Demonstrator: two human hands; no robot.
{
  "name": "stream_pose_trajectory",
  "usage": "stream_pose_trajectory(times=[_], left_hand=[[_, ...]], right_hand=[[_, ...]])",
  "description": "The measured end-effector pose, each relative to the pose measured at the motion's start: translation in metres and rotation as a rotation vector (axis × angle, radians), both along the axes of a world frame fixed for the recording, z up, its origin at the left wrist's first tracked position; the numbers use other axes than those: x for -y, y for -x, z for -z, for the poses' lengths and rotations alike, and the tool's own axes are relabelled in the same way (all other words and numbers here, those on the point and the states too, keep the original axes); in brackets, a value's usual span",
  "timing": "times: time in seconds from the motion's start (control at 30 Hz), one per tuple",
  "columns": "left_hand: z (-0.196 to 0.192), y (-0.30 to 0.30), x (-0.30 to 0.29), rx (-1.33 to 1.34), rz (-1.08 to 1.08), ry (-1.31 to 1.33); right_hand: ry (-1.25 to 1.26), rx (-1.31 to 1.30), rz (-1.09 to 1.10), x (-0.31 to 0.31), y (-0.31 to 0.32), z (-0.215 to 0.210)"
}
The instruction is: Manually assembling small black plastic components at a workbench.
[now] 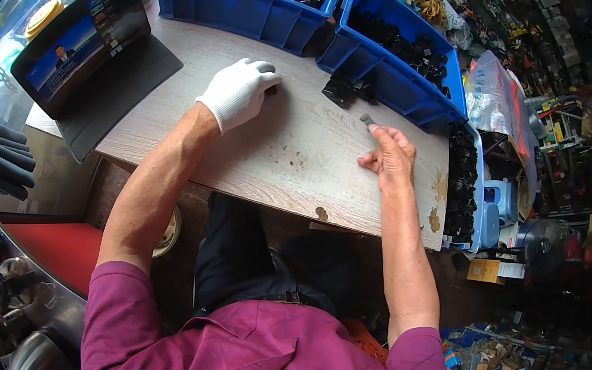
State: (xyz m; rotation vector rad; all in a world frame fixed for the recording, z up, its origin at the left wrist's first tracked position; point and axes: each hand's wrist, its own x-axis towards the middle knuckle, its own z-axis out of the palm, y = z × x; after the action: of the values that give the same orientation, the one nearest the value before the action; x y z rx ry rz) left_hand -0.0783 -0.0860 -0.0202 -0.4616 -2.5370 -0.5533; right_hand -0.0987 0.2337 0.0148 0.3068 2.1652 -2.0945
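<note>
My left hand (237,92), in a white knitted glove, rests over the tabletop with its fingers curled. A small black part (272,91) shows at its fingertips, mostly hidden by the glove. Farther right, my bare right hand (392,155) pinches a small grey piece (367,119) between thumb and forefinger, slightly above the table. The piece is too small to name. Several black plastic parts (339,93) lie loose just beyond that hand, by the foot of the right blue bin (379,80).
Another blue bin (222,10) of black parts stands at the table's far edge. A tablet (77,48) in a dark folding case leans at the left. Along the right edge is a tray of black parts (461,182). Worn patches mark the wooden table (253,168).
</note>
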Motion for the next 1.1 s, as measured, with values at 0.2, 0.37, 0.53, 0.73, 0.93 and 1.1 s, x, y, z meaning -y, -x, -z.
stream_pose_trajectory(times=[0.2, 0.37, 0.53, 0.73, 0.93, 1.1], left_hand=[[-0.007, -0.002, -0.010, 0.071, -0.028, 0.068], [-0.010, -0.001, -0.014, 0.071, -0.026, 0.116], [-0.010, 0.000, -0.013, 0.041, -0.022, 0.104], [-0.007, 0.002, -0.014, -0.009, -0.015, 0.051], [-0.008, 0.001, -0.013, 0.014, -0.015, 0.039], [-0.008, 0.001, -0.013, 0.016, -0.009, 0.021]], right_hand=[[-0.033, -0.148, 0.631, -0.073, 0.054, -0.019], [-0.115, -0.122, 0.400, -0.056, 0.054, -0.001], [-0.282, -0.084, 0.025, 0.001, 0.052, -0.005], [-0.497, -0.163, -0.065, 0.038, 0.064, -0.005], [-0.517, -0.209, -0.033, 0.031, 0.070, 0.012], [-0.280, -0.171, -0.041, 0.021, 0.054, 0.008]])
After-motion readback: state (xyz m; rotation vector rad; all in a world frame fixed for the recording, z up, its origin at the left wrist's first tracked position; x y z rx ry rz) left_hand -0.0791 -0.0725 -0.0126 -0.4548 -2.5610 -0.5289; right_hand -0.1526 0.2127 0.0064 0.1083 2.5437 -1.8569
